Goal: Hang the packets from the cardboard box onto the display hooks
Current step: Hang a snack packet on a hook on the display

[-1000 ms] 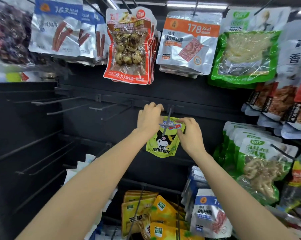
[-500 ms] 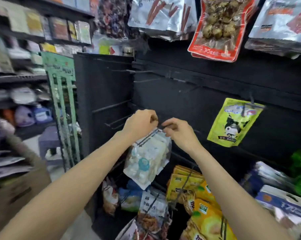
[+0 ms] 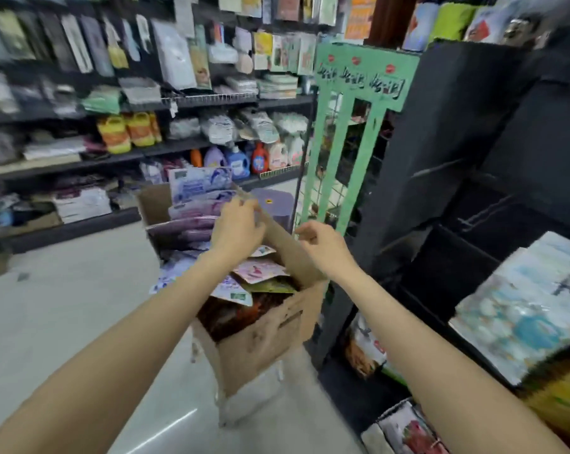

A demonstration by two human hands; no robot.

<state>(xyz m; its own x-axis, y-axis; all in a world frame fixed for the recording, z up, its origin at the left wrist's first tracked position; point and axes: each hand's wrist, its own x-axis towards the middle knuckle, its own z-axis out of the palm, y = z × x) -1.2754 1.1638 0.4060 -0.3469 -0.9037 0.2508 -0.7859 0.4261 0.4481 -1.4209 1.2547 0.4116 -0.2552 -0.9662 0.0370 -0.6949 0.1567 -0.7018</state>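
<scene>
Cardboard box (image 3: 260,342) on the floor, left of the black rack (image 3: 457,178): brown corrugated, scuffed, flaps up. Glossy flat packets (image 3: 257,270) piled loose inside, purple, pink, white, one green; blur prevents a count. One box, two hands in view. Left hand (image 3: 236,226) is down over the pile, fingers curled; cannot tell if it has hold of a packet. Right hand (image 3: 323,245) hovers by the box's right flap, fingers loosely bent, holding nothing. Thin wire hooks (image 3: 437,168) on the rack are bare. Half a second ago both hands were at a hook with a white packet; view has since swung left to the box.
</scene>
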